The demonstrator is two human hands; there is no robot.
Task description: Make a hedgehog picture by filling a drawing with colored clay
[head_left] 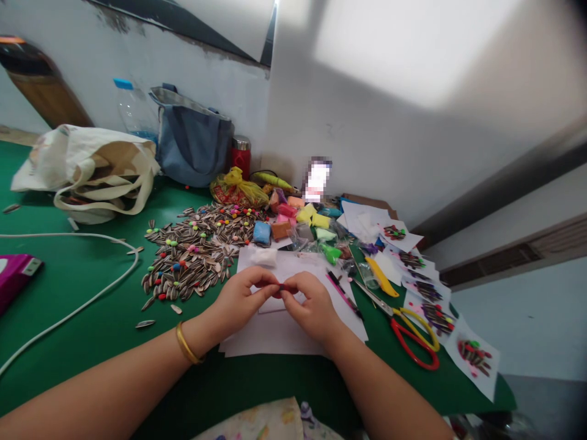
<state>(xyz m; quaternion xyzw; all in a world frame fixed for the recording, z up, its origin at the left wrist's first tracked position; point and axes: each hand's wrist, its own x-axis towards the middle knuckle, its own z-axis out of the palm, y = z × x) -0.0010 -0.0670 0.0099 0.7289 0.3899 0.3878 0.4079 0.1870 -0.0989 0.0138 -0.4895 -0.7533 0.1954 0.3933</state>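
Observation:
My left hand [243,299] and my right hand [309,305] meet over a sheet of white paper [284,333] on the green table [92,287]. Both pinch a small red piece of clay [280,287] between their fingertips. A gold bangle [186,345] sits on my left wrist. A heap of striped sunflower seeds [192,256] dotted with small coloured clay balls lies just left of the paper. Blocks of coloured clay [293,223] are bunched behind the paper.
Red-and-yellow scissors [410,333], a yellow tool [380,275] and pens lie to the right, beside paper cards with seed pictures [474,357]. A cream tote bag [87,168], blue bag [192,143], water bottle, red flask and yellow bag stand at the back. A white cable [77,305] crosses left.

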